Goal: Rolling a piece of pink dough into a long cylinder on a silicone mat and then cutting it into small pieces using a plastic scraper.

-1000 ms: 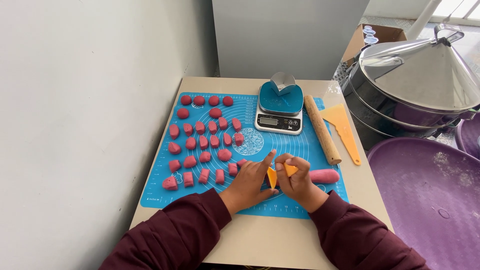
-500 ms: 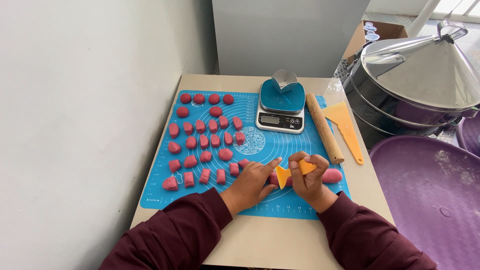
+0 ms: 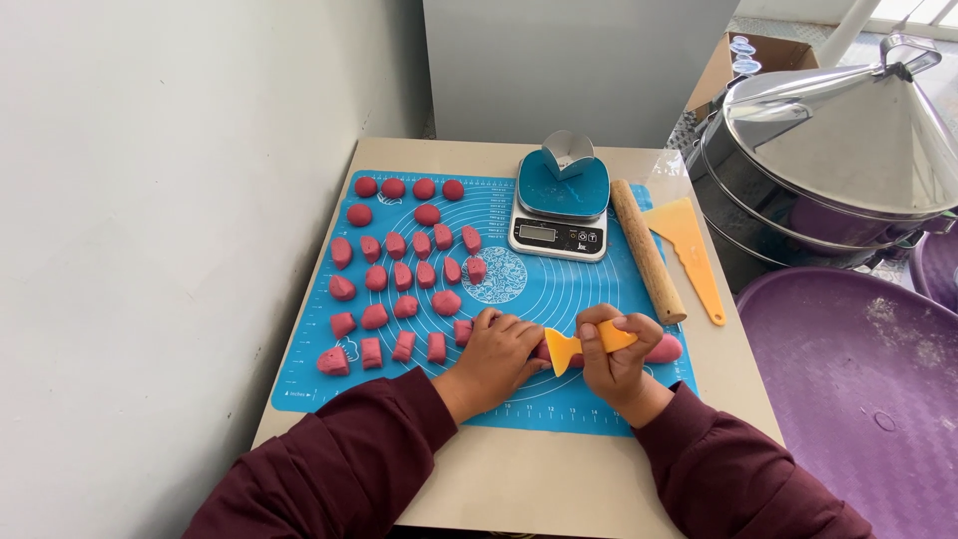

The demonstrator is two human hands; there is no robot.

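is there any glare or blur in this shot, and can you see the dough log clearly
Head view: soft, even daylight, sharp throughout, no motion blur. Bright glare on the steel steamer lid and a blown-out window strip top right. Faint shadows only. The pink dough log shows just its right end; the left hand, right hand and orange scraper cover the rest.

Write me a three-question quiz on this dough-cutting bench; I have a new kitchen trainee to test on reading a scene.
1. True or false: the wooden rolling pin lies between the kitchen scale and the spare orange scraper.
2. Which hand grips the small orange scraper?
A. left hand
B. right hand
C. neither
3. Fill in: the pink dough log lies on the ____ silicone mat.

Key
1. True.
2. B: the right hand grips it, while the left hand steadies the log.
3. Blue; the cut dough pieces lie in rows on its left part.
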